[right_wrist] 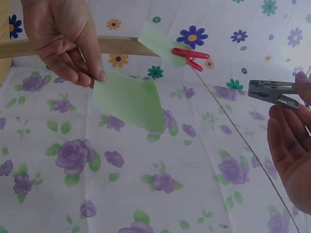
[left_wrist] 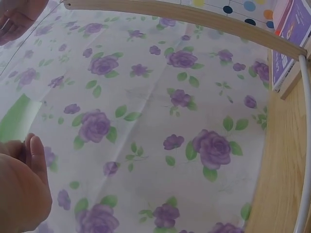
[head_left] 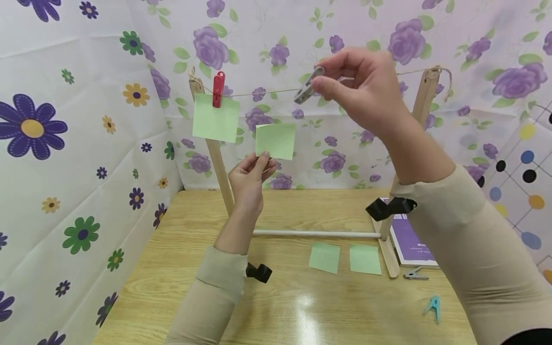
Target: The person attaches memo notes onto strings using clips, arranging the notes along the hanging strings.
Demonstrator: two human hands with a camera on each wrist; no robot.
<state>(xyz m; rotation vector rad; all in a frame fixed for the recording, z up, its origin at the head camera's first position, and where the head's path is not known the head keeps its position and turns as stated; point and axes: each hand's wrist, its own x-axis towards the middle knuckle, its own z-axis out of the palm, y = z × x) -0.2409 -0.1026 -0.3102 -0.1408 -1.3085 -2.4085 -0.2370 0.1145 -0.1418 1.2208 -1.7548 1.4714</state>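
Observation:
Between its thumb and fingers my left hand pinches the lower edge of a green sticky note, held upright below the string. My right hand grips a grey clothespin by its handle end, close to the string in the head view. In the right wrist view the grey clothespin appears apart from the string. A red clothespin fastens another green note to the string's left part.
Two wooden posts carry the string, with a white rod low between them. On the table lie two green notes, a grey clothespin and a blue clothespin. A purple book lies at the right.

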